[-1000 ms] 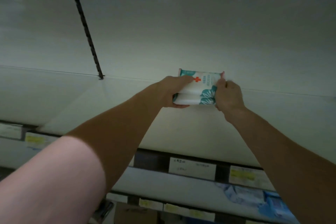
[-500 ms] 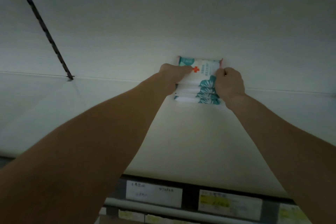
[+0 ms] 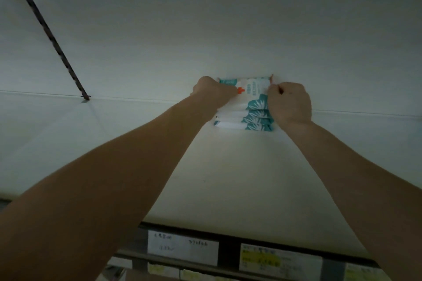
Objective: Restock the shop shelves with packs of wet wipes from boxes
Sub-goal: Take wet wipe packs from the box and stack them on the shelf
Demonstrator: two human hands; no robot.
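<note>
Left hand (image 3: 212, 91): fingers curled onto the left end of the stack of wet wipe packs (image 3: 249, 107), gripping it; fingertips themselves hidden behind the knuckles. Right hand (image 3: 290, 102): fingers curled tight, pinching the right end of the same stack near its upper corner. Packs were white with teal leaf print, the rearmost showing an orange-red cross on its face; several were layered one against another, front edges stepped toward the camera. Stack stood on the white shelf (image 3: 228, 178) at its far edge, touching or just short of the back panel (image 3: 205, 29); could not tell which. Both forearms reached in bare from the near corners. A dark slotted upright (image 3: 50, 36) ran diagonally at far left, well apart from the packs. Price labels (image 3: 182, 248) lined the shelf's front rail below.
</note>
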